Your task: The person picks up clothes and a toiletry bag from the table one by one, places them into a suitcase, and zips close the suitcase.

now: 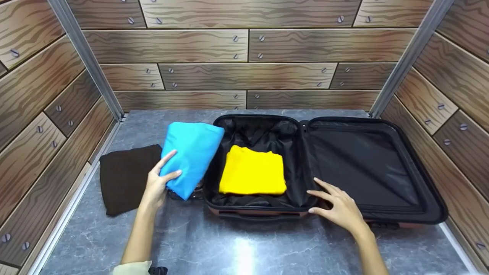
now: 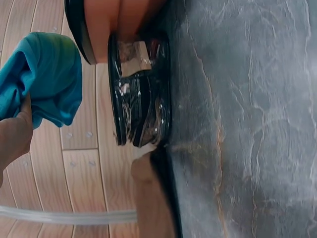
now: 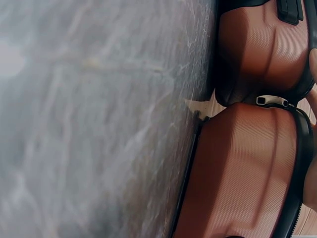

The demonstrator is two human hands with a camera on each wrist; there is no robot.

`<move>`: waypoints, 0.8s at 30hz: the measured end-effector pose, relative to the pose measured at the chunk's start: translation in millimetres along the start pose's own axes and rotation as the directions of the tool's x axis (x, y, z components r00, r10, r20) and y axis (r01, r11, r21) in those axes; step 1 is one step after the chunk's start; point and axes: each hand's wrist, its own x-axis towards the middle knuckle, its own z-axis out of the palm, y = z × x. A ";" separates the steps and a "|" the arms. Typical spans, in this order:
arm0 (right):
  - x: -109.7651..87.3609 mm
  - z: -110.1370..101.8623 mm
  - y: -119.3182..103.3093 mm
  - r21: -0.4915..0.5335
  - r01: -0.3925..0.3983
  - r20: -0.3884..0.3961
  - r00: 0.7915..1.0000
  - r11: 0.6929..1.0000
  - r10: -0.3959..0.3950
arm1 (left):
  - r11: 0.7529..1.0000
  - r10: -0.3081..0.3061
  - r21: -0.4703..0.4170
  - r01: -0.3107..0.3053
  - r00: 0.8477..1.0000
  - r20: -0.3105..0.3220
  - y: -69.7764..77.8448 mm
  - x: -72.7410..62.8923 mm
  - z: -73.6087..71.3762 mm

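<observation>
My left hand (image 1: 156,186) grips a folded bright blue cloth (image 1: 193,152), thumb on top, holding it up just left of the suitcase (image 1: 258,214). In the left wrist view the blue cloth (image 2: 54,79) hangs in soft folds from the fingers. The suitcase lies spread out, and a folded yellow garment (image 1: 253,171) rests in its black-lined left half. Over the suitcase's hinge side, my right hand (image 1: 340,206) has its fingers spread and relaxed, fingertips right at the inner rim. The right wrist view shows the copper-coloured outer shell (image 3: 247,168) beside that hand.
A dark brown folded cloth (image 1: 128,179) lies on the grey marbled table (image 1: 198,244) at the left. Between it and the suitcase stands a clear pouch with black trim (image 2: 141,94), partly hidden under the blue cloth. The suitcase lid (image 1: 363,164) extends right, near the wood-patterned wall (image 1: 458,126).
</observation>
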 end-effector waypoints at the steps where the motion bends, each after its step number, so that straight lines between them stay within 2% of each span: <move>1: 0.1 0.0 0.0 0.001 0.002 -0.001 1.000 1.000 -0.002 | 1.000 -0.004 0.000 0.004 1.000 0.004 -0.1 0.1 2.1; 14: -0.1 0.1 0.5 0.009 0.012 -0.007 1.000 1.000 -0.011 | 0.996 -0.057 -0.059 0.063 0.993 0.099 -7.9 1.4 26.8; 20: -0.1 -0.2 0.2 0.005 0.013 -0.007 1.000 1.000 -0.013 | 0.998 -0.030 -0.044 0.036 0.991 0.131 -13.4 5.7 37.0; 24: -0.6 -0.7 -0.4 0.009 0.006 -0.004 1.000 1.000 -0.006 | 0.998 -0.058 -0.025 0.062 0.987 0.149 -16.7 7.3 42.7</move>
